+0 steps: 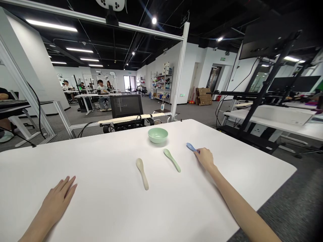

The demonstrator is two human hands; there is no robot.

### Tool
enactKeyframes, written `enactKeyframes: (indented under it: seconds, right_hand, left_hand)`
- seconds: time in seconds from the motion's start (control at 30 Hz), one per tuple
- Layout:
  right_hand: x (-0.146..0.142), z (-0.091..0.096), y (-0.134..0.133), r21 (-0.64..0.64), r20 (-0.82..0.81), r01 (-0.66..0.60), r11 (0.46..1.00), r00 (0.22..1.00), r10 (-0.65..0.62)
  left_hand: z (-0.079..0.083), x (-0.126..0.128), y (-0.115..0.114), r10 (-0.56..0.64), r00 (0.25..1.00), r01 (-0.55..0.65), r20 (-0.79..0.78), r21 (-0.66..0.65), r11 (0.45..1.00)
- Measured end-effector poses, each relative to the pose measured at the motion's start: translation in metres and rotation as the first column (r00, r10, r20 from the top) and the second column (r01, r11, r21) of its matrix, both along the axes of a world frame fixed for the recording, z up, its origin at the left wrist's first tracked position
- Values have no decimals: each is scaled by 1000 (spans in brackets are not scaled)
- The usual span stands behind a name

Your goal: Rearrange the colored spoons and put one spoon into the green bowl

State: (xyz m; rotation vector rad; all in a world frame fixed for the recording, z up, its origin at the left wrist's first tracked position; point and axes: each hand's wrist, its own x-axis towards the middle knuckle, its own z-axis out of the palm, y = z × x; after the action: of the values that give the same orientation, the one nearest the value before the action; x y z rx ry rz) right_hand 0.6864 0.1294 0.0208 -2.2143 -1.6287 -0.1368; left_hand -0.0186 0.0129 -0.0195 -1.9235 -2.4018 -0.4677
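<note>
On the right of the table, my right hand [205, 158] is closed on the handle of a blue spoon [191, 147]. The spoon's bowl end points to the far left, and most of its handle is hidden under my fingers. My left hand [57, 200] lies flat at the left, fingers stretched out, holding nothing. Between the hands are a beige spoon [142, 174] and a light green spoon [172, 160], both with handles towards me. Behind them stands a green bowl [158, 135], upright; its inside looks bare.
The white table [101, 188] has its far edge just behind the bowl. Past it stand a metal frame [180, 67] and a black mesh chair [127, 107]. At right is another desk with a dark stand [267, 87]. People sit at far desks.
</note>
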Motion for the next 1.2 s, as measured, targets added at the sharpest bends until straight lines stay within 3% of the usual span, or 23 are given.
enactKeyframes:
  seconds: [0.63,1.2]
  right_hand:
    - [-6,4,-2,-11,9,33,999,999,-32]
    - [-2,2,-2,26,-16,-14,1000,1000,14]
  left_hand:
    - [1,-1,-1,-21,1000,21,-21,-2,1000]
    - [3,0,-1,-14,1000,14,-8,-7,1000]
